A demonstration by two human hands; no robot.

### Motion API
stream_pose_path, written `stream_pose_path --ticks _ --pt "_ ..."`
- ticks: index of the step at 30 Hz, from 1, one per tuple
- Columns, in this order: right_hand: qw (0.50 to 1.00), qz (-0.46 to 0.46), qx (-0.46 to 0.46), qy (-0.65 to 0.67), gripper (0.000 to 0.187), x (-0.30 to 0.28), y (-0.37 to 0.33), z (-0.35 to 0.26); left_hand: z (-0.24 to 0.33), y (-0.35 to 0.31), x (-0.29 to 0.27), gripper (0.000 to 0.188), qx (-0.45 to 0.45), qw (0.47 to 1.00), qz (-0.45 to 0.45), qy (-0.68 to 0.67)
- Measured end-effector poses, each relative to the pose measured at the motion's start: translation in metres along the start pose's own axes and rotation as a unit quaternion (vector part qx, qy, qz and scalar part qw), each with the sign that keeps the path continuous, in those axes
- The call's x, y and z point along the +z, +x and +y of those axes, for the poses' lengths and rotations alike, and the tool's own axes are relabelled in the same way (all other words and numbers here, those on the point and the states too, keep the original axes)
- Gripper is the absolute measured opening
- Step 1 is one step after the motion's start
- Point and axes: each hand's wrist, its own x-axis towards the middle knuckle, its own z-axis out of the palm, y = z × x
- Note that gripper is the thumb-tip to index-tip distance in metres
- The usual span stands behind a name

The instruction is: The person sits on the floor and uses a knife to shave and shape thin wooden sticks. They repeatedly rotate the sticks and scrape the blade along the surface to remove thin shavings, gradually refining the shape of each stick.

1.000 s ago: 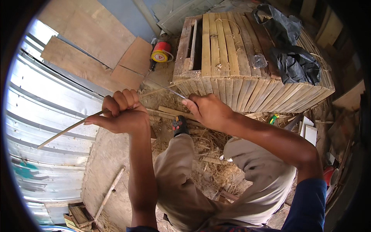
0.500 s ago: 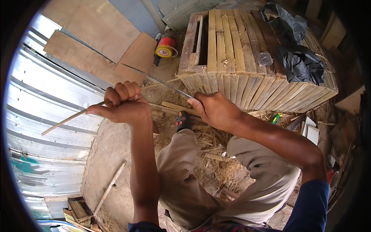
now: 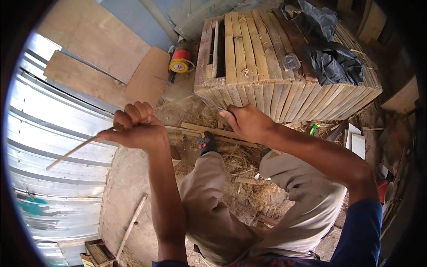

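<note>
My left hand [image 3: 138, 127] is closed round a thin wooden stick [image 3: 73, 152], palm turned up. One end of the stick slopes down to the left; its far part beyond the fist is faint. In my right hand [image 3: 251, 122] is a thin, straight metal rod [image 3: 210, 103], gripped with the thumb along it. It points away to the far left, and its outer length is blurred by motion. The fist covers its near end, so I cannot tell if it has a handle. Whether rod and stick touch cannot be made out.
Ahead stands a slatted wooden bench [image 3: 275, 100] with black plastic bags [image 3: 336, 64] on it. A red and yellow tin [image 3: 180, 62] is left of it. Beside me rises a corrugated metal wall [image 3: 58, 118]. Shavings, wood strips [image 3: 209, 130] and a green-handled tool [image 3: 314, 129] lie on the floor.
The whole view has shifted slightly. The stick's left end has dipped lower, and the metal rod has turned blurred. Both hands keep their grip.
</note>
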Motion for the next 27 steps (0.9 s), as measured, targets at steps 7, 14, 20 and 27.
stream_pose_path --ticks 7,14,20,27 --pt "0.978 -0.101 0.170 0.059 0.055 -0.016 -0.002 -0.020 -0.003 -0.001 0.022 0.067 0.006 0.996 0.079 0.044" --pt "0.996 -0.016 0.040 0.079 0.051 -0.019 -0.001 -0.040 -0.008 -0.001 0.012 0.062 -0.004 0.998 0.039 0.042" --pt "0.999 -0.009 0.009 0.046 0.046 -0.015 0.001 -0.033 -0.007 0.005 -0.001 0.063 -0.017 1.000 -0.001 0.015" --pt "0.999 -0.005 0.010 0.051 0.054 -0.010 -0.006 -0.015 -0.009 0.000 0.002 0.062 -0.015 1.000 -0.014 0.009"
